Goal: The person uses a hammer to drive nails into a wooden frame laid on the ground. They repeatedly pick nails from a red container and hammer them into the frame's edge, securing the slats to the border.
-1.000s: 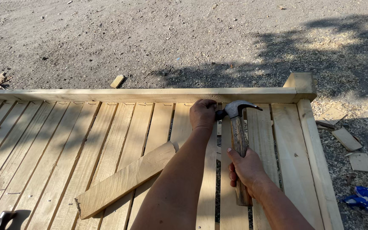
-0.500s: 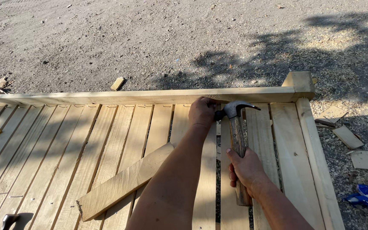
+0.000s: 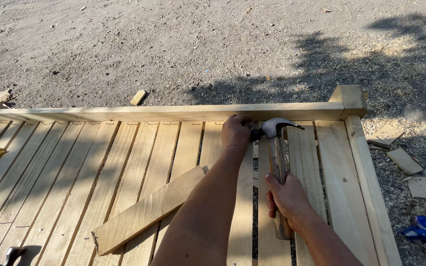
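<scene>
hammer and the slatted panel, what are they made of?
Hammer: dull grey head, looks like steel; handle brown and grained, likely bare wood, worn. Slatted panel: pale unfinished softwood by the look, with visible grain and no paint.

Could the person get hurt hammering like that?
Maybe. The left hand sits right beside the hammer head, by the top rail, so a stray blow could hit its fingers. The right hand holds the handle low down, which may make aiming harder. A loose board lies slanted across the slats next to the left arm and could slide if bumped.
</scene>
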The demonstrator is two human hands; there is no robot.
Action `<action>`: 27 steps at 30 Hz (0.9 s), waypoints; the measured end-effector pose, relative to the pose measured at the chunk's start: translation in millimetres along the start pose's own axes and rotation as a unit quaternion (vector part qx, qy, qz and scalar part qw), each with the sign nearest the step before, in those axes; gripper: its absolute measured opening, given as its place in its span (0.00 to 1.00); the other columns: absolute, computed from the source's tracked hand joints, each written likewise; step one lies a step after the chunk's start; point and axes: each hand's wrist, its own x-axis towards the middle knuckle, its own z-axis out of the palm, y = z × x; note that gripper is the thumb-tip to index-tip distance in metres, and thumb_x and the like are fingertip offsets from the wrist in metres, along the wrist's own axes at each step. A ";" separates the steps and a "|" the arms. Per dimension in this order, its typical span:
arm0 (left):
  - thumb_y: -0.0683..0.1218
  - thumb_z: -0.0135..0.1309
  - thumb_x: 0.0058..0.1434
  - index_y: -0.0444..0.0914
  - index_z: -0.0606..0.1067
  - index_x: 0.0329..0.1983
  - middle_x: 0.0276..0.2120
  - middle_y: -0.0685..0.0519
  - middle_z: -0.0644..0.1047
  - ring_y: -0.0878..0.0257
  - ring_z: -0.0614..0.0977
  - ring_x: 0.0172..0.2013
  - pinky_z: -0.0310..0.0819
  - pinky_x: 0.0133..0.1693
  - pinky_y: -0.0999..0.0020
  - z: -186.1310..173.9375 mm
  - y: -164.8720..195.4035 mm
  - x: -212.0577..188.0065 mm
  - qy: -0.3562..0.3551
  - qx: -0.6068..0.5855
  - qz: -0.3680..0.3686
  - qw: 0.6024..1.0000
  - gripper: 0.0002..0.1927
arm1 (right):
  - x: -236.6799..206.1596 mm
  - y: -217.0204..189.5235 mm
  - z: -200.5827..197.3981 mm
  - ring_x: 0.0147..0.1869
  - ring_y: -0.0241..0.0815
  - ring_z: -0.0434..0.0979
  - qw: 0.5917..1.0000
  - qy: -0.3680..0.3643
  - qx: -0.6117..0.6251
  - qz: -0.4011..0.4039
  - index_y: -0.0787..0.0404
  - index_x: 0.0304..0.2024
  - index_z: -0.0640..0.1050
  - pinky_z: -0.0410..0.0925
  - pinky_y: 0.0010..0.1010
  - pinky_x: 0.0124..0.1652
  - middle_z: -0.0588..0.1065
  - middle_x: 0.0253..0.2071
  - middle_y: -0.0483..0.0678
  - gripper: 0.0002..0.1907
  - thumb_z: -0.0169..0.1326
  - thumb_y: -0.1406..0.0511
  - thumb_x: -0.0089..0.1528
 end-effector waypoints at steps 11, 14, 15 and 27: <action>0.47 0.57 0.59 0.48 0.85 0.38 0.43 0.55 0.82 0.52 0.83 0.45 0.77 0.47 0.57 -0.9 0.5 -3.5 -0.009 0.025 0.046 0.999 0.08 | -0.4 1.5 0.6 0.18 0.40 0.68 1.000 0.007 -0.012 -0.011 0.64 0.46 0.66 0.68 0.39 0.19 0.69 0.23 0.50 0.17 0.51 0.57 0.68; 0.47 0.58 0.57 0.48 0.84 0.37 0.44 0.56 0.82 0.52 0.82 0.46 0.76 0.47 0.55 2.5 -3.6 0.2 -0.017 0.057 0.083 0.995 0.07 | 0.5 2.8 1.4 0.18 0.42 0.67 1.000 0.008 -0.018 -0.012 0.64 0.45 0.67 0.67 0.40 0.19 0.69 0.23 0.51 0.16 0.51 0.57 0.68; 0.47 0.58 0.56 0.48 0.84 0.36 0.44 0.56 0.81 0.52 0.82 0.47 0.76 0.47 0.55 3.3 -5.5 1.5 -0.022 0.068 0.092 0.993 0.07 | 0.7 3.4 1.8 0.18 0.42 0.66 1.000 0.009 -0.011 -0.011 0.64 0.45 0.67 0.67 0.40 0.19 0.69 0.23 0.51 0.16 0.51 0.57 0.68; 0.48 0.59 0.57 0.48 0.85 0.35 0.42 0.56 0.81 0.52 0.81 0.47 0.76 0.48 0.56 8.2 -9.0 2.4 -0.029 0.079 0.129 0.988 0.06 | -6.0 8.4 4.6 0.17 0.42 0.65 0.999 0.022 0.015 -0.047 0.64 0.43 0.68 0.65 0.40 0.18 0.68 0.23 0.51 0.16 0.52 0.57 0.67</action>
